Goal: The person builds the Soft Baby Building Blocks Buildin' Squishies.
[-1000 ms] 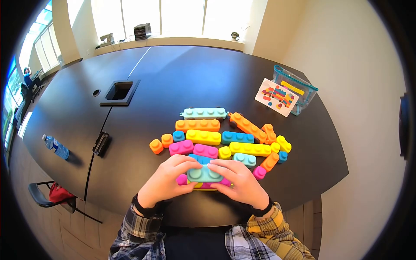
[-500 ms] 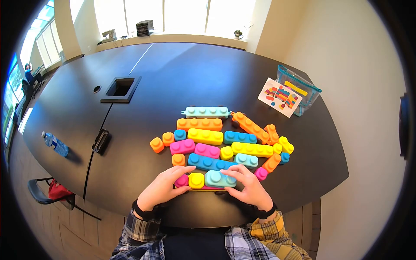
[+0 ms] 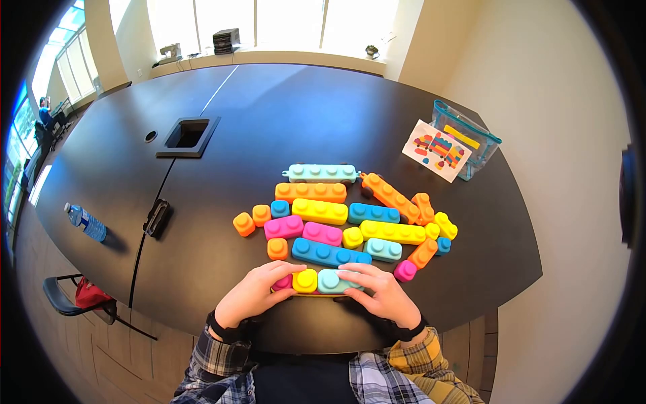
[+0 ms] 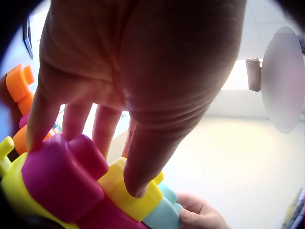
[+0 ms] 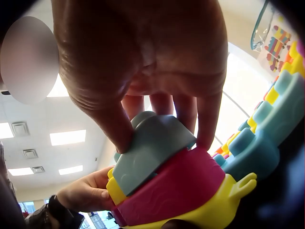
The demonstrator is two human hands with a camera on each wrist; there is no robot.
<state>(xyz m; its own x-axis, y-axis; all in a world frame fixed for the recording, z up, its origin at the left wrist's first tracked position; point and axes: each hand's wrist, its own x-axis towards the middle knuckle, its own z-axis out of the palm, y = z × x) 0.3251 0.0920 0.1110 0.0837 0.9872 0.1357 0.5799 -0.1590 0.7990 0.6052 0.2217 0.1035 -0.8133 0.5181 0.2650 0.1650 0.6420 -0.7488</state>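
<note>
In the head view, a pale teal block (image 3: 330, 280) sits beside a yellow block (image 3: 305, 280) and a magenta block (image 3: 282, 283). They top a long magenta block (image 5: 176, 186) on a yellow base with a hook (image 5: 231, 198), seen in the right wrist view. My right hand (image 3: 386, 295) grips the teal block between thumb and fingers; a narrow dark gap shows under part of it. My left hand (image 3: 250, 295) steadies the stack's left part, its thumb against the yellow block (image 4: 128, 191) and a finger on the magenta block (image 4: 64, 176).
Beyond the stack lie a long blue block (image 3: 330, 254), an orange block (image 3: 276, 249) and several other blocks. A picture card (image 3: 437, 150) and clear pouch (image 3: 481, 151) are at the back right, a bottle (image 3: 86, 223) at the left. A person (image 3: 47, 114) sits far left.
Both hands have parted from around the teal block. It has moved rightward and down onto the stack beside the yellow block, with my right hand; my left hand has shifted slightly left.
</note>
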